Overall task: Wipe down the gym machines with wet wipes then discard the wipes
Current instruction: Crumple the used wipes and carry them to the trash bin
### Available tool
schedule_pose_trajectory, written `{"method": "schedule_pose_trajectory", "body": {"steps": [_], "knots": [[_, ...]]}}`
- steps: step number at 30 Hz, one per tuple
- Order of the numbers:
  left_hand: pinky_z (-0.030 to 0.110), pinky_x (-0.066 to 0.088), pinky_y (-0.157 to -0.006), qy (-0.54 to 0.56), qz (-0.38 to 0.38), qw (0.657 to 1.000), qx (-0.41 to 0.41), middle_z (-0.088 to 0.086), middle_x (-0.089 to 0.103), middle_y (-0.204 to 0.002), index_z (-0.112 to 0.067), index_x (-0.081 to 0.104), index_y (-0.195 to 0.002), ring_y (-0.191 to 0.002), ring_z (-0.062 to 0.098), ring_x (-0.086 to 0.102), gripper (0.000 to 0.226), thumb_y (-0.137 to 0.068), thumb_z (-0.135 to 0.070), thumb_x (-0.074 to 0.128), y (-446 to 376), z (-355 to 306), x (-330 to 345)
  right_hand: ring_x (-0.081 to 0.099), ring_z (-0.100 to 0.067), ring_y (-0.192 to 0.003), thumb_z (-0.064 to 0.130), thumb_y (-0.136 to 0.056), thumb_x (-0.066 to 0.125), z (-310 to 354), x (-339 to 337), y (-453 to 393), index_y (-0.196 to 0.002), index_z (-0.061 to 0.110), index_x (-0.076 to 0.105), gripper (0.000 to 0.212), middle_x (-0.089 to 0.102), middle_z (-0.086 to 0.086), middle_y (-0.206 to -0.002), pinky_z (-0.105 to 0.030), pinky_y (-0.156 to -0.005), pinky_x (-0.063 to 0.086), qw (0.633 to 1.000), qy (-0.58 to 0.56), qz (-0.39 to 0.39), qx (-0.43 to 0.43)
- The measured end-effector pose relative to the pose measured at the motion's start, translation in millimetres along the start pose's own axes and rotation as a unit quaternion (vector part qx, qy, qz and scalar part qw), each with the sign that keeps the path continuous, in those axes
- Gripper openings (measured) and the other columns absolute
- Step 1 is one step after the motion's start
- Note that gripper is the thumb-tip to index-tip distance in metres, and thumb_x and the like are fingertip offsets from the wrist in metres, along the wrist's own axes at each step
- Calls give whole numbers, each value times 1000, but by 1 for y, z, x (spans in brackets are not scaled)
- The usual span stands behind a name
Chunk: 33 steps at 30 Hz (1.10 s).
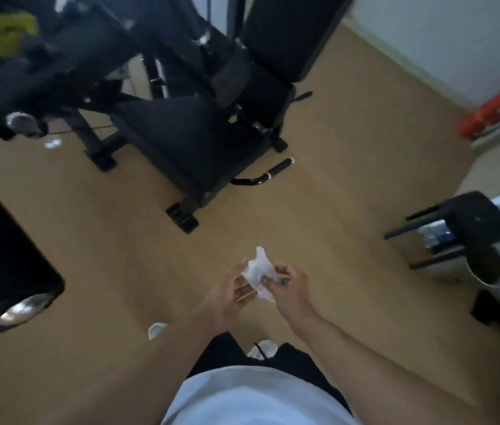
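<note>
Both hands, left hand [232, 294] and right hand [288, 285], pinch crumpled wipe [258, 273]; fingertips blurred.

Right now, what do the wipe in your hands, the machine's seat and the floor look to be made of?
Wipe: thin white nonwoven fabric or tissue, crumpled into soft folds between both hands; whether it is wet can't be told.
Seat: matte black padding, likely vinyl or faux leather, smooth with a dull sheen.
Floor: tan, even, low gloss, perhaps vinyl or laminate; blur hides any grain.
</note>
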<state>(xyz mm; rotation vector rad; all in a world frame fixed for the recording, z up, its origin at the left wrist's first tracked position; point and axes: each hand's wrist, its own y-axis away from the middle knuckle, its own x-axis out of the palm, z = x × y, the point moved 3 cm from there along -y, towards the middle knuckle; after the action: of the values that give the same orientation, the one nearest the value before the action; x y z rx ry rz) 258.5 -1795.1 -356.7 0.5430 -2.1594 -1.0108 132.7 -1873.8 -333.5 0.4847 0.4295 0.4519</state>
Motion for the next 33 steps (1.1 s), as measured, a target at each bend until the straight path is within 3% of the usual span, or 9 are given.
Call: {"method": "schedule_pose_trajectory", "body": {"steps": [4, 7, 11, 14, 17, 24, 28, 30, 33], "knots": [[28, 53, -74, -159, 20, 987, -13, 10, 73, -104, -7, 66, -118, -85, 17, 68, 40, -89, -34, 74, -32, 37, 92, 72, -3, -85, 24, -86, 77, -37, -99, -2, -95, 35, 73, 15, 75, 18, -87, -20, -69, 52, 996, -22, -82, 38], [28, 59, -74, -225, 24, 974, -34, 16, 72, -112, -6, 66, -116, -90, 21, 71, 31, -94, -26, 71, -52, 56, 147, 72, 0, -87, 25, -86, 79, -54, -153, 2, -111, 35, 71, 28, 76, 16, -96, -17, -72, 55, 987, -77, -128, 55], [40, 60, -90, -244, 40, 968, -32, 20, 70, -114, -2, 66, -115, -104, 32, 70, 24, -99, -19, 63, -82, 60, 212, 71, 0, -90, 37, -84, 81, -73, -211, -6, -119, 35, 66, 39, 75, 20, -99, -29, -81, 60, 954, -173, -221, 108], [35, 61, -76, -262, 63, 963, -12, 21, 73, -103, 1, 68, -109, -91, 32, 73, 20, -101, -16, 60, -105, 51, 262, 72, -11, -98, 45, -79, 84, -83, -248, -23, -118, 30, 68, 45, 74, 11, -107, -40, -86, 62, 926, -264, -227, 145], [33, 59, -73, -281, 81, 956, -15, 19, 74, -103, -3, 71, -106, -94, 32, 73, 19, -99, -19, 63, -138, 42, 310, 75, -19, -97, 38, -81, 84, -85, -286, -47, -112, 22, 74, 36, 77, -1, -107, -43, -86, 62, 927, -281, -203, 142], [42, 57, -80, -371, 124, 920, -35, 8, 75, -88, -9, 71, -88, -85, 26, 73, 35, -81, -42, 80, -214, 22, 405, 73, -33, -98, 32, -92, 74, -80, -374, -105, -97, 15, 80, 18, 78, -10, -98, -53, -87, 60, 892, -313, -281, 166], [45, 61, -82, -423, 164, 888, -78, 10, 76, -107, -14, 68, -114, -99, 29, 73, 62, -68, -49, 88, -249, 20, 467, 74, -27, -86, 31, -92, 75, -86, -416, -120, -99, 10, 77, 22, 77, -11, -96, -45, -77, 61, 859, -371, -307, 177], [43, 61, -82, -448, 161, 876, -82, 7, 75, -110, -21, 68, -115, -101, 27, 72, 46, -76, -34, 86, -262, 27, 498, 72, -24, -79, 29, -90, 76, -95, -436, -123, -100, 6, 75, 25, 76, -12, -91, -36, -67, 60, 841, -399, -316, 184], [36, 60, -73, -482, 159, 859, -70, 7, 74, -102, -20, 69, -105, -95, 26, 71, 25, -84, -15, 81, -279, 51, 546, 75, -26, -91, 46, -69, 85, -118, -471, -130, -109, 14, 74, 52, 78, -9, -99, -45, -83, 62, 813, -410, -363, 199]]}}
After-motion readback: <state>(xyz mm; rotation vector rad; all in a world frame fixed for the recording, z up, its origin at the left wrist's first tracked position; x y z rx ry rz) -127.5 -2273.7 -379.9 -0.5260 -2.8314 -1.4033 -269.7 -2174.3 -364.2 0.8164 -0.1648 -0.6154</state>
